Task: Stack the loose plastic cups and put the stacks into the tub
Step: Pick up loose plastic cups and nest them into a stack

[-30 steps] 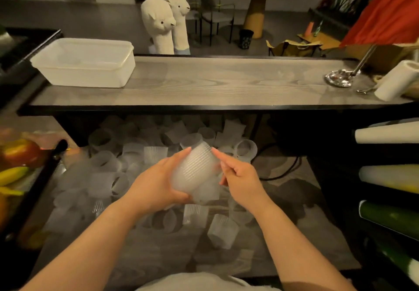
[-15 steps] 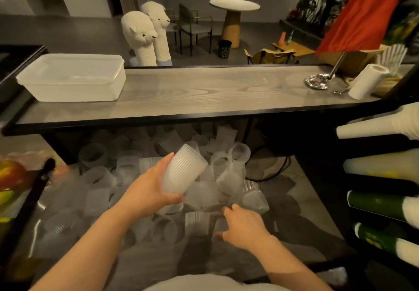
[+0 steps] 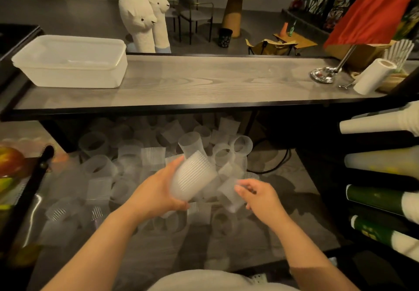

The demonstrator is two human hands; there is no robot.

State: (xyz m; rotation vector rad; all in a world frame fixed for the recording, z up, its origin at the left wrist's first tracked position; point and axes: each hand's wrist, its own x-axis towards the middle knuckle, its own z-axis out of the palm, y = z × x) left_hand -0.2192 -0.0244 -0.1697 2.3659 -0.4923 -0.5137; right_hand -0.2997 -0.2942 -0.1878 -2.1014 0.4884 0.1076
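Right hand: the right hand (image 3: 260, 196), lower centre-right of the frame, is pinching a single cup (image 3: 231, 194) between curled fingers and thumb, holding it just beside the stack.
Left hand: the left hand (image 3: 158, 191), lower centre, is gripping a nested cup stack (image 3: 192, 177), fingers wrapped round its lower part, closed end tilting up toward the right.
Doing it well: the single cup probably needs turning to match the stack's tilt, then sliding on squarely; the ribbed walls look thin, so a light squeeze should be avoiding jams.
Loose cups: many loose cups (image 3: 127, 168) are lying scattered over the lower shelf (image 3: 283, 229), mid-frame, some upright, some on their sides.
Tub: the tub (image 3: 70, 61) is sitting on the counter (image 3: 204, 82) at upper left, well apart from both hands; whether it is holding stacks I cannot tell.
Changed: half a second ago the right hand was reaching down into the pile at lower centre; now it is lifting a cup toward the stack.
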